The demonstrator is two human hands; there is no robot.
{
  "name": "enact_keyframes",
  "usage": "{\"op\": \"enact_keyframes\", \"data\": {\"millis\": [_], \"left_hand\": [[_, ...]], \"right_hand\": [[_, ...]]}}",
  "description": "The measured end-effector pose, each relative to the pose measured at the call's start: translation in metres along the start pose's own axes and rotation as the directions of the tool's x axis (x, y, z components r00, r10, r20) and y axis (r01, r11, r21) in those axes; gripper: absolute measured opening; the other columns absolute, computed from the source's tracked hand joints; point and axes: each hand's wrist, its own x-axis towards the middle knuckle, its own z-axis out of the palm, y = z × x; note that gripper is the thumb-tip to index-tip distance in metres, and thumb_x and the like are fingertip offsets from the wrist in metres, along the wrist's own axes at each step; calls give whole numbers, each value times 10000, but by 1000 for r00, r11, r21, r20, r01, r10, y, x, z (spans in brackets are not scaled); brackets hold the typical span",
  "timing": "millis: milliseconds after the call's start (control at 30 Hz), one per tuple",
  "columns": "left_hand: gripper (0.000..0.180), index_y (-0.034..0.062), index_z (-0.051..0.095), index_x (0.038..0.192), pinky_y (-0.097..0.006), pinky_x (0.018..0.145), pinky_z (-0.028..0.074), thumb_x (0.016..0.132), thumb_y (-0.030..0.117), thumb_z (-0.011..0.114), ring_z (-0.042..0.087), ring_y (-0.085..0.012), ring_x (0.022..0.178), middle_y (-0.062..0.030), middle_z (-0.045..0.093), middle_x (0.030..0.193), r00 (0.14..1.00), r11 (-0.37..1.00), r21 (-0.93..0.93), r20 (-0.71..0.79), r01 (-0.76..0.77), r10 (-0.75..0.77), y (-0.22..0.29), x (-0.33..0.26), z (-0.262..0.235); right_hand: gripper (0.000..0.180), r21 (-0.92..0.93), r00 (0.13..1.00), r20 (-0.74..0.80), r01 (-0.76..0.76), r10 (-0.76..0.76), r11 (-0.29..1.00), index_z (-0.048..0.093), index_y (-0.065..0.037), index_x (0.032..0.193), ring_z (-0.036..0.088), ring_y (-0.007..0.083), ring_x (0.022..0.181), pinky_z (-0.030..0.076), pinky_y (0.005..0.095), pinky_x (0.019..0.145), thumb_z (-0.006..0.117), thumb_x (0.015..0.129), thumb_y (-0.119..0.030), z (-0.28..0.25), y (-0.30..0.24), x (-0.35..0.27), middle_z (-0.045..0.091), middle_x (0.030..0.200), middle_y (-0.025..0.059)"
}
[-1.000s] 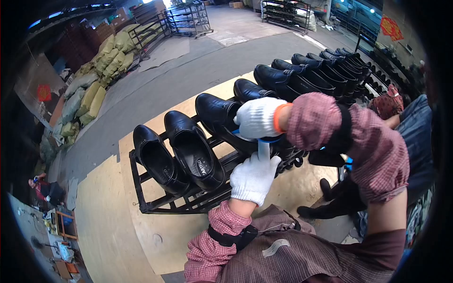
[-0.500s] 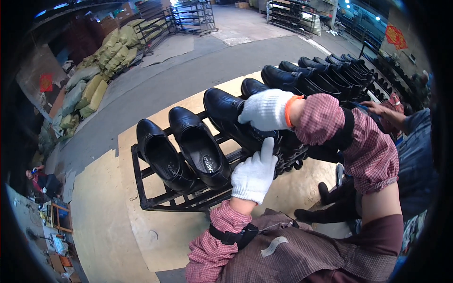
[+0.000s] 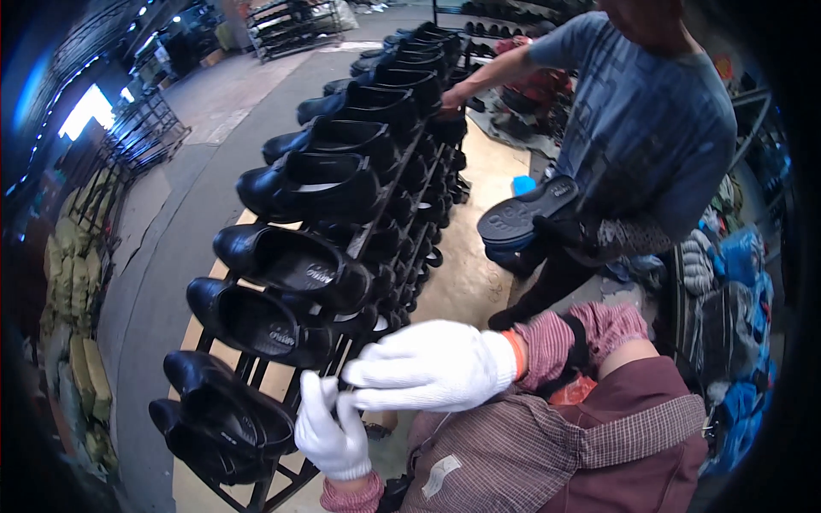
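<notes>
Two white-gloved hands meeting at lower centre, just in front of the black metal shoe rack (image 3: 256,492). Right hand (image 3: 432,366) loosely curled, index and thumb pinched toward the left glove; whether anything lies between the fingertips cannot be told. Left hand (image 3: 329,427) raised, fingers half open, touching the right fingertips, holding nothing visible. Rack loaded with black leather shoes on its top tier: four nearest counted singly — lowest shoe (image 3: 227,415), next shoe (image 3: 256,321), third shoe (image 3: 291,261), fourth shoe (image 3: 308,184) — further ones in a row beyond, count uncertain. Lower tiers also filled, mostly hidden. One co-worker in a grey-blue shirt (image 3: 650,128) at right, one hand on the far end of the rack, black shoe sole (image 3: 526,214) held at the waist.
</notes>
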Motion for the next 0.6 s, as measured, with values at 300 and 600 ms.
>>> {"op": "enact_keyframes", "data": {"millis": [300, 600], "left_hand": [[403, 3, 657, 1216, -374, 729, 573, 838, 109, 748, 727, -304, 823, -144, 738, 938, 832, 992, -76, 541, -97, 123, 10, -21, 36], [389, -27, 690, 1186, -354, 786, 591, 819, 69, 775, 751, -306, 882, -183, 746, 1004, 816, 995, -101, 575, 5, 54, 28, -16, 47]], "right_hand": [[573, -383, 730, -246, -677, 637, 628, 605, -86, 1358, 621, 340, 1203, 512, 411, 997, 731, 798, -88, -53, 11, -155, 618, 1347, 178], [696, -618, 757, -301, -618, 580, 486, 577, -16, 1344, 600, 398, 1212, 496, 443, 1033, 780, 681, -69, -125, 28, -178, 614, 1321, 206]]}}
